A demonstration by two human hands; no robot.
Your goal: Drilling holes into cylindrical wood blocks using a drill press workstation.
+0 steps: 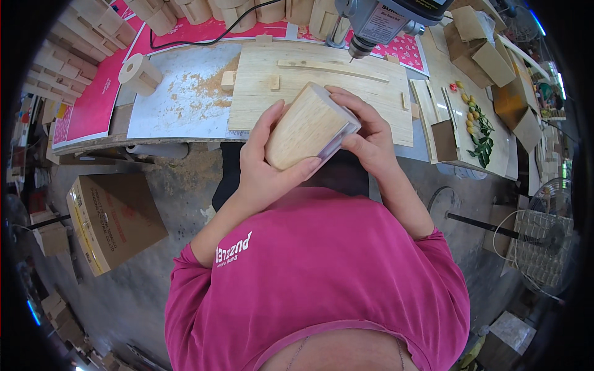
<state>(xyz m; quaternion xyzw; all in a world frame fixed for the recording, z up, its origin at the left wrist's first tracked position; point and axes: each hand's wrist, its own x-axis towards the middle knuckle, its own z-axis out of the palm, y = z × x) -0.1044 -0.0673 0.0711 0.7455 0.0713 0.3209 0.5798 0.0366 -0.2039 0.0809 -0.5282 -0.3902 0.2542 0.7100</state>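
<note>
Both my hands hold a pale wooden block (300,127) in front of my chest, tilted, with rounded sides and a flat end. A clear or shiny strip (336,141) runs along its right side. My left hand (257,154) wraps the block's left and lower side, thumb stretched along the near edge. Around the far right end, my right hand (370,130) grips with its fingers behind and the thumb at the strip's corner. Beyond the block lies a plywood board (253,68) with a long wooden strip (334,70) and a small wood piece (275,82) on it.
A drill's chuck and bit (360,48) hang over the board's far edge. Slotted wooden cylinders (141,74) stand at left and along the back. Sawdust (207,89) covers a white sheet. Fruit with leaves (479,133) lies at right. A cardboard box (117,219) and a fan (544,238) flank me.
</note>
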